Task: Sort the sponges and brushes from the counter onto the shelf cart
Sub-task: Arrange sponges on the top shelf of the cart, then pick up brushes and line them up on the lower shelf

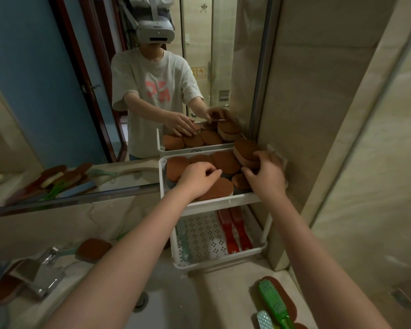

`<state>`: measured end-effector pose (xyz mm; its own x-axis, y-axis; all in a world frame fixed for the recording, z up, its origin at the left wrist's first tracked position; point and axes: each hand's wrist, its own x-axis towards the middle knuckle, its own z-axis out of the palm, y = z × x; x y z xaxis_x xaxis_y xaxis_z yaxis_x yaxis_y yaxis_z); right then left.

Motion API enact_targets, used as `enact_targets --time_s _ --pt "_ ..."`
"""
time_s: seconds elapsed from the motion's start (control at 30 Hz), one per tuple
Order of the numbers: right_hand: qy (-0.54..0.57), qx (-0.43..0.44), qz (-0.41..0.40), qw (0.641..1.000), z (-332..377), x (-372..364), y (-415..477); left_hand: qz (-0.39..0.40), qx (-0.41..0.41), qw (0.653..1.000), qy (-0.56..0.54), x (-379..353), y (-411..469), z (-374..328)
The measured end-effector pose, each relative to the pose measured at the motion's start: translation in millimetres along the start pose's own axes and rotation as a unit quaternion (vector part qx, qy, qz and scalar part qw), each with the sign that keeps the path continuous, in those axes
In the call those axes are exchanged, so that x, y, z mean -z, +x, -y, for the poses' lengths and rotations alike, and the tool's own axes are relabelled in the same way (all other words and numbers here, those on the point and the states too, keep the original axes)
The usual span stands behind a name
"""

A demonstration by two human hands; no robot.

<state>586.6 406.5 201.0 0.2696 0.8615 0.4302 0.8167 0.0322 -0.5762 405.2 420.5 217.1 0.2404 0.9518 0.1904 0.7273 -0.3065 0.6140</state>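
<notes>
While both arms reach forward over the counter (223, 293), the hands sit inside the top tray (162, 176) of the white shelf cart (265, 231). Top tray: packed with brown sponges (226, 161) lying flat and touching one another. Back right corner: a stack of sponges (244, 148), tilted, standing higher than the rest.

Right hand (267, 173): fingers and thumb curled round the near end of the stack, gripping it.

Left hand (197, 178): knuckles up, fingers curled down onto the flat layer, resting over the front sponge (217, 189). Cannot tell whether it grips one or only presses.

Lower tray (259, 249): perforated floor. Two red brushes (235, 231) lie side by side at right. One pale green brush (183, 241) lies at left, well apart from the red pair.

Counter, near right: green brush (274, 302) lies across an underlying sponge (288, 299), with a light blue brush (264, 320) just beside it at the frame edge.

Counter, left: a lone sponge (93, 249) sits near the faucet (42, 267).

Mirror (57, 103) behind the cart reflects the trays and both hands.
</notes>
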Motion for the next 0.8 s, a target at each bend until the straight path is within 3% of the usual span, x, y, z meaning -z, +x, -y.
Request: enact_targets --time_s 0.13,0.27,0.4,0.57,0.7,0.8 --pt "0.015 0.088 -0.098 0.991 8.5 7.1 -30.1 -0.112 -0.033 0.993 -0.009 2.5 -14.4 -5.1" --pt "0.058 0.133 -0.177 0.974 14.4 6.8 -63.4 -0.263 -0.08 0.96 -0.051 -6.1 -48.5 -8.2" --pt "0.115 0.135 -0.193 0.965 9.3 -4.1 -95.5 -0.317 -0.137 0.931 -0.116 -23.0 -92.3 -5.4" --pt "0.122 0.076 -0.171 0.975 -25.0 -29.4 -139.5 -0.266 -0.106 0.935 -0.208 -59.3 -137.6 10.2" --pt "0.06 -0.026 -0.054 0.996 -70.1 -49.1 -178.1 -0.179 -0.024 0.959 -0.219 -92.6 -152.7 35.3" --pt "-0.025 -0.129 0.075 0.989 -102.2 -55.7 -198.0 -0.098 0.04 0.975 -0.194 -114.4 -157.8 56.6"
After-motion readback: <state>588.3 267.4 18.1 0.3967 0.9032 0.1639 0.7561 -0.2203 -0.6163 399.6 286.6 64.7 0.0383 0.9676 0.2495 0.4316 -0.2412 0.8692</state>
